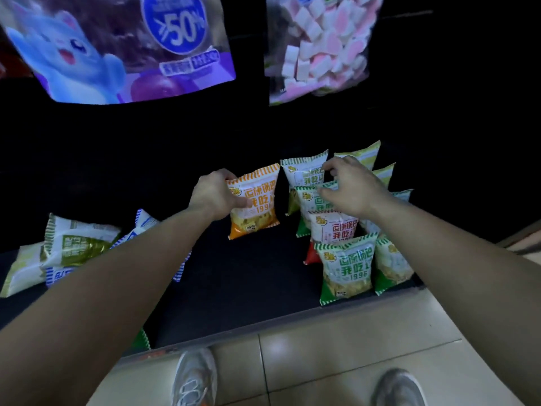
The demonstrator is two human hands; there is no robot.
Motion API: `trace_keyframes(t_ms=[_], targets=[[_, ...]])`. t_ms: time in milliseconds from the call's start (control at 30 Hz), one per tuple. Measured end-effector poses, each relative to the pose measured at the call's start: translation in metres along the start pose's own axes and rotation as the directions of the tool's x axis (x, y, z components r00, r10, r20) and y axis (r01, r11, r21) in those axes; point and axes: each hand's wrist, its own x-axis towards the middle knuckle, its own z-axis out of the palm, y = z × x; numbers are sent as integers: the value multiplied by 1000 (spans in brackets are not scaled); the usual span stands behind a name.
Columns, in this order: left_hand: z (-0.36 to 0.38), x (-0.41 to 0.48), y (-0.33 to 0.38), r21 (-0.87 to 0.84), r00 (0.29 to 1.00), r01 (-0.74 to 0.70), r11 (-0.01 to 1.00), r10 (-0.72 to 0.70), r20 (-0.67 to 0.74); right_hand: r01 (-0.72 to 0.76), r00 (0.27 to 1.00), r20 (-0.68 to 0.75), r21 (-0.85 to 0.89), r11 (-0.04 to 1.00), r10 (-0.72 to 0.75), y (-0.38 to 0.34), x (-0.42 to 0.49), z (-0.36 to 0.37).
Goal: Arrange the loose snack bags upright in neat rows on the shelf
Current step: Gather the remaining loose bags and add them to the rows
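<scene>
On the dark bottom shelf [234,273], the left hand [216,194] grasps an orange bag [254,203] by its upper left corner, thumb across the front and fingers behind. It holds the bag upright, with the lower edge at or just above the shelf floor; the dim light makes it hard to say which.

Just right of the orange bag, a row of upright bags runs from back to front: a rear green bag [304,171], a second green bag [307,200], a red bag [333,230] and a front green bag [347,271]. The right hand [354,191] hangs over the back of this row, fingers curled down onto the tops of the 2 rearmost bags. Whether it actually grips one I cannot tell. More green bags stand in a second row beyond that arm, partly hidden.

Well to the left, by the left forearm, loose bags lie flat, among them an olive bag [79,244] and a blue-striped bag [143,224]. Above hang a cartoon pouch [96,54] and a marshmallow pouch [322,48]. 2 grey shoes [194,376] stand on the pale tile floor [322,361].
</scene>
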Motion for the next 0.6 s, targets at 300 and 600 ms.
trace_keyframes(t_ms=[300, 600], targets=[[54, 76, -21, 40, 997, 57, 998, -59, 44, -31, 999, -37, 84, 996, 34, 26, 37, 30], [73, 87, -13, 39, 992, 79, 996, -75, -106, -67, 998, -6, 117, 991, 68, 23, 31, 45]])
